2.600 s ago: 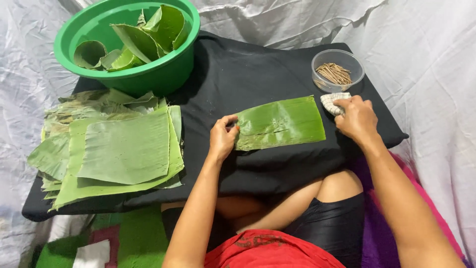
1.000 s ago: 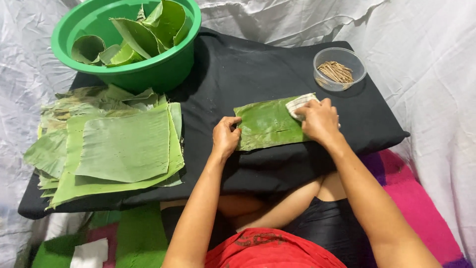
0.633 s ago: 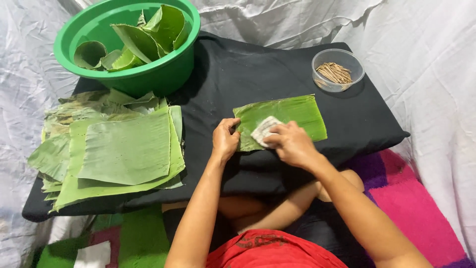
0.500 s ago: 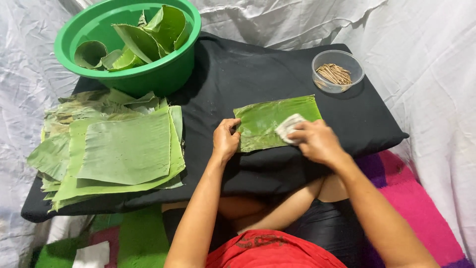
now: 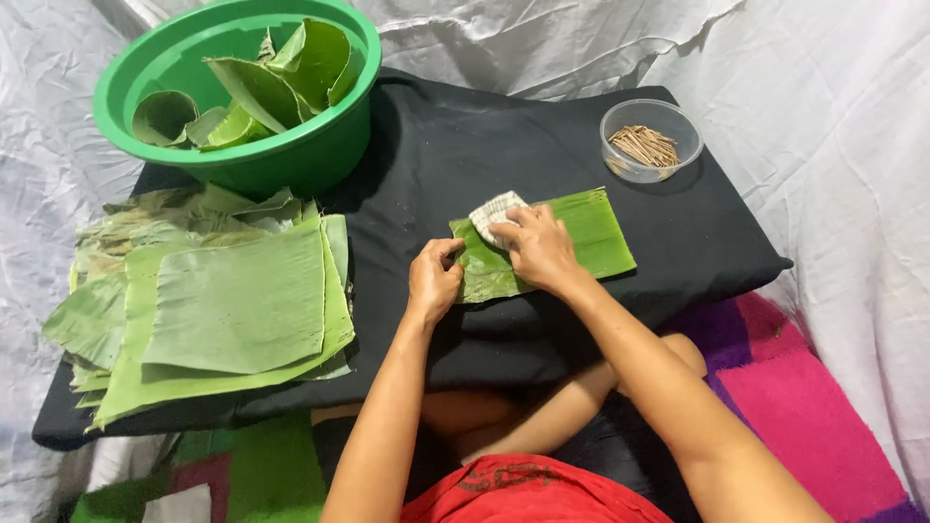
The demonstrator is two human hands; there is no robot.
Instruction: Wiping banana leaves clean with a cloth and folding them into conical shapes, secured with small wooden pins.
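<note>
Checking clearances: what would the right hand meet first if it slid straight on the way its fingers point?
Probably the green basin, past the leaf piece's left end and bare black cloth; the right hand points up-left.
</note>
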